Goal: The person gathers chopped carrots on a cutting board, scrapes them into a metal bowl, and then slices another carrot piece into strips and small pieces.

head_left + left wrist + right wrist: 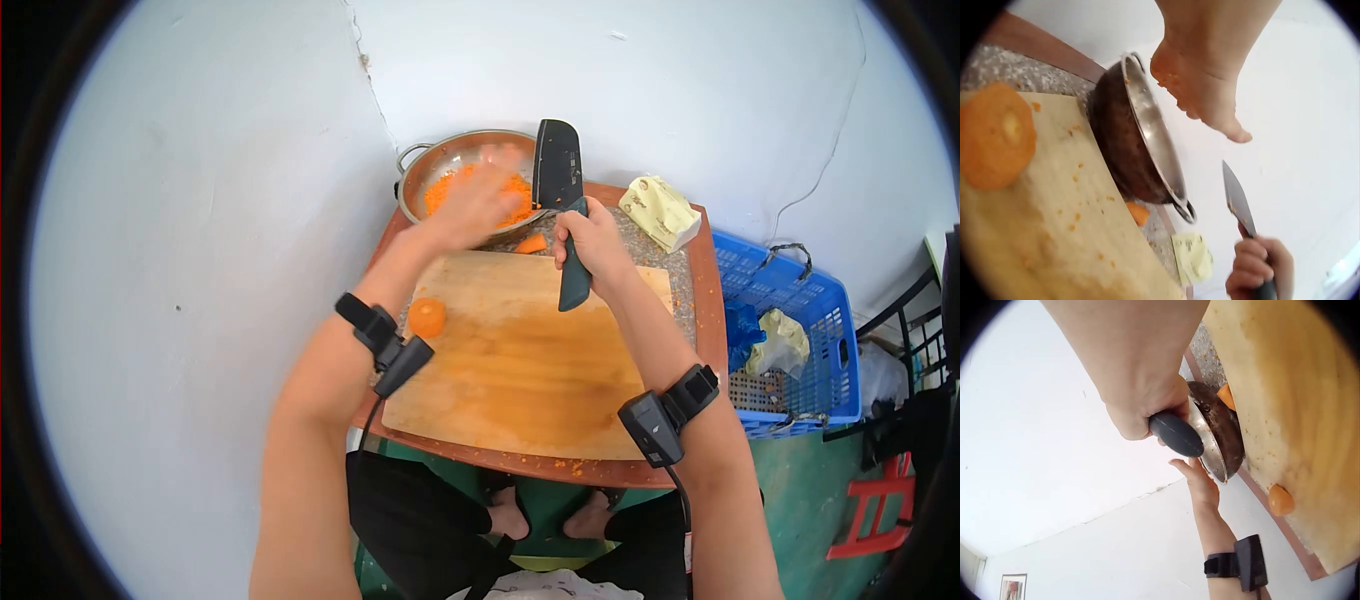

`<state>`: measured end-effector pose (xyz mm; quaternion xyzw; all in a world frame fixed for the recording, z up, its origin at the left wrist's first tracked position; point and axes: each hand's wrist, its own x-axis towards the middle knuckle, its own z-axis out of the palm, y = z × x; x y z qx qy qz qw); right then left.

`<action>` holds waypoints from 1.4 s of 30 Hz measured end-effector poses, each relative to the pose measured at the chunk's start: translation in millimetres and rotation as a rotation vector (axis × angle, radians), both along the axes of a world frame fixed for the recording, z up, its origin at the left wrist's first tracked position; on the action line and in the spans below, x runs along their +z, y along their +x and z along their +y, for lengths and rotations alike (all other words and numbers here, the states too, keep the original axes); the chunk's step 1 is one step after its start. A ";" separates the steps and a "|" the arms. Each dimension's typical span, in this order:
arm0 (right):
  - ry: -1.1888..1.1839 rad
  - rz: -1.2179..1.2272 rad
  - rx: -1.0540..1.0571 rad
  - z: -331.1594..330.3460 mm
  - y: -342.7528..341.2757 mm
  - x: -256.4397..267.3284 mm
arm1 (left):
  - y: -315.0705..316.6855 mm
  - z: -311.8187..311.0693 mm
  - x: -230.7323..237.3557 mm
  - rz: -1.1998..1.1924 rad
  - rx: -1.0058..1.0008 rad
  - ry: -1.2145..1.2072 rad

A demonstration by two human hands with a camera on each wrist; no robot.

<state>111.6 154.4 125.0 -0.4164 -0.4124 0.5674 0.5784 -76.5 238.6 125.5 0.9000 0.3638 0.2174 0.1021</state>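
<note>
My left hand [478, 205], blurred in the head view, is over a round metal pan [465, 148] that holds finely chopped carrot [440, 192]. Orange bits cling to its palm, and the thumb sticks out in the left wrist view. My right hand [592, 240] grips the dark green handle of a cleaver [558, 165], its broad black blade raised beside the pan's right rim. Carrot crumbs stick to the blade [1238, 200]. A thick carrot chunk [427, 317] stands at the left of the wooden cutting board [520, 390]. Beyond the board's back edge lies a smaller carrot piece [531, 243].
A pale yellow paper packet [660, 212] stands at the table's back right corner. Right of the table, a blue plastic basket [835, 330] holds bags. A white wall [250, 150] rises close behind and at the left. Orange crumbs dot the table's front edge [560, 466].
</note>
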 end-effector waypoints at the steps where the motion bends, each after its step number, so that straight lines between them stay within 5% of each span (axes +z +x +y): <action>1: 0.011 0.003 0.000 4.5 -1.3 -0.1 | 18.0 -18.9 7.4 0.007 -0.115 0.049; 2: 0.038 0.011 -0.005 7.1 -4.5 2.3 | 27.1 -31.3 16.4 0.013 -0.234 0.098; 5: 0.098 0.024 -0.061 3.7 -7.9 5.8 | 18.2 -33.9 41.9 0.162 -0.138 -0.214; 6: 0.106 0.016 -0.107 -2.2 -4.5 5.5 | -3.3 2.2 -3.7 0.284 0.209 -0.010; 7: 0.129 -0.044 -0.132 -9.9 2.4 3.5 | -24.1 10.9 -16.0 0.111 0.258 0.032; 9: 0.126 -0.134 -0.114 -32.4 11.4 -0.5 | -44.0 12.6 -12.2 0.260 0.365 0.103; 12: 0.041 -0.165 0.031 -78.3 15.0 -11.4 | -44.1 37.4 -5.1 0.317 0.128 0.161; 13: 0.019 -0.128 0.089 -91.1 15.5 -18.6 | -32.2 29.3 -9.7 0.024 0.183 0.356; 16: -0.081 -0.036 0.145 -132.2 12.5 -38.4 | -8.1 19.4 11.9 -0.177 0.302 0.418; 17: -0.116 -0.008 0.141 -142.8 12.4 -42.8 | -8.8 26.5 7.8 -0.153 0.318 0.369; 19: -0.190 -0.013 0.121 -154.0 13.7 -56.7 | -10.4 33.3 -17.9 0.062 0.303 0.895; 21: -0.268 0.006 0.083 -160.8 12.5 -71.1 | -11.5 30.5 -25.1 0.234 0.322 0.936; 26: -0.132 -0.089 0.033 -172.4 18.8 -88.1 | -14.2 8.7 9.5 0.155 0.436 -0.202; 29: -0.088 -0.118 0.008 -175.9 22.4 -90.9 | -14.5 -12.3 12.8 -0.242 0.459 -0.263; 32: -0.094 -0.105 -0.026 -175.0 23.9 -89.1 | -20.1 -28.8 -19.1 -0.124 0.266 0.535; 37: -0.048 -0.218 -0.090 -185.2 23.6 -87.9 | -25.6 -84.2 -17.3 0.039 0.167 0.082; 42: 0.056 -0.109 0.004 -191.1 28.2 -92.0 | -71.0 -92.2 -42.9 -0.096 0.537 -0.128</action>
